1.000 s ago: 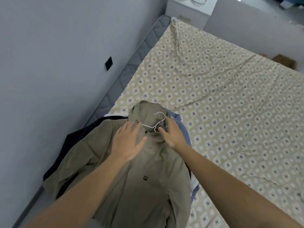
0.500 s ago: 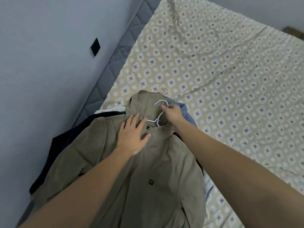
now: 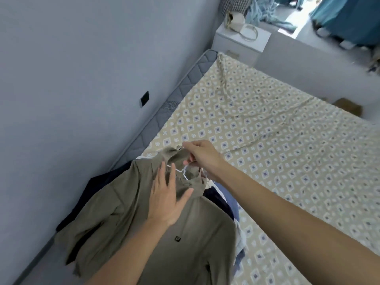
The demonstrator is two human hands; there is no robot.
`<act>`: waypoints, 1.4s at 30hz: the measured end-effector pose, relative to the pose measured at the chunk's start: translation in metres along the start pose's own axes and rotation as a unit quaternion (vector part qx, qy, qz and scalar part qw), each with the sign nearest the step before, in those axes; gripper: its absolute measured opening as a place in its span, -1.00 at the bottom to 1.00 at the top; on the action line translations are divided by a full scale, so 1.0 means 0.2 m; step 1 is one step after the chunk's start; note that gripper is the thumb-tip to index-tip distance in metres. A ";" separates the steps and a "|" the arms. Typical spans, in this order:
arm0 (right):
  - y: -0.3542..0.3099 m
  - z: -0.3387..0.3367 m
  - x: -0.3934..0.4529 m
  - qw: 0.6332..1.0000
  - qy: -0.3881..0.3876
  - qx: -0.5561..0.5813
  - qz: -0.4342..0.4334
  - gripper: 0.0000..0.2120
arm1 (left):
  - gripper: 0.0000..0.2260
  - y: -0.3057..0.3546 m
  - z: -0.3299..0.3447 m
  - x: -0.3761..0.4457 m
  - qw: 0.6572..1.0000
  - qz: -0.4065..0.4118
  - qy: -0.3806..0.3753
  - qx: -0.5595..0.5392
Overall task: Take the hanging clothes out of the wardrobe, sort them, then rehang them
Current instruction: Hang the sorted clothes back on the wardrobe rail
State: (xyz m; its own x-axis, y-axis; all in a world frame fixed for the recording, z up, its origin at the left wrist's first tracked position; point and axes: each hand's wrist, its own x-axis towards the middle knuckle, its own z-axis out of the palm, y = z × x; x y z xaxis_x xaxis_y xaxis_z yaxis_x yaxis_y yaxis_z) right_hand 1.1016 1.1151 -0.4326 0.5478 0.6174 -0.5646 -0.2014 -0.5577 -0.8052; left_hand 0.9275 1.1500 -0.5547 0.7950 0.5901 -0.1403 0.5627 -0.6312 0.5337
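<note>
An olive-green hooded top with a small black chest logo lies on a pile of clothes at the near left corner of the bed. A white wire hanger sticks out of its neck. My right hand grips the hanger's hook and holds it just above the hood. My left hand presses flat on the top's chest below the collar, fingers spread. Under the top lie a dark navy garment and a blue garment.
The bed carries a beige sheet with a diamond pattern, bare beyond the pile. A grey wall with a black socket runs along the left. A white nightstand with a small bag stands at the bed's head.
My right hand has closed on the hanger hook and lifted it toward the hood. The left hand stays flat on the top. The camera has tilted up, showing the nightstand again.
</note>
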 end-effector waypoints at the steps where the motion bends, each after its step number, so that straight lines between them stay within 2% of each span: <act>1: -0.06 0.01 -0.09 1.000 -0.010 0.004 -0.012 -0.59 | -0.11 0.06 -0.04 -0.06 1.000 -0.009 0.022 -0.013; 5: -0.30 0.05 -0.52 0.994 -0.083 0.037 -0.068 -0.66 | -0.05 0.28 -0.25 -0.35 0.988 -0.034 0.128 -0.081; 11: -0.45 0.17 -1.30 0.964 -0.201 0.040 -0.168 -0.72 | 0.00 0.63 -0.52 -1.02 0.957 -0.079 0.264 -0.088; 18: -0.46 0.30 -2.15 0.927 -0.299 0.015 -0.224 -0.71 | -0.06 0.98 -0.64 -1.87 0.926 -0.166 0.332 -0.064; 24: -0.49 0.53 -2.74 0.877 -0.378 -0.038 -0.294 -0.72 | -0.09 1.11 -0.79 -2.46 0.894 -0.194 0.392 -0.093; 28: -0.41 0.72 -3.10 0.845 -0.422 -0.040 -0.325 -0.76 | -0.14 1.15 -0.85 -2.86 0.872 -0.196 0.434 -0.115; 32: -0.26 0.89 -3.44 0.814 -0.467 -0.027 -0.344 -0.75 | -0.14 1.15 -0.84 -3.27 0.861 -0.212 0.440 -0.139; 38: 0.06 1.01 -3.87 0.785 -0.529 -0.004 -0.321 -0.76 | -0.12 1.25 -0.70 -3.83 0.845 -0.239 0.445 -0.179; 42: 0.26 1.01 -4.10 0.757 -0.580 -0.006 -0.300 -0.74 | -0.13 1.41 -0.59 -4.09 0.821 -0.254 0.472 -0.197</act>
State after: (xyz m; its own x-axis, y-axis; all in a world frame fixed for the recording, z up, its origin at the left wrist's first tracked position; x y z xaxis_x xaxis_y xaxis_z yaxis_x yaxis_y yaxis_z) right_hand 0.4777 0.6911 -0.0477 -0.5451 0.8300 0.1179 -0.1876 0.0163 -0.9821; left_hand 0.4089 0.5491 -0.1910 -0.1539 0.9710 0.1828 0.5027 -0.0823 0.8605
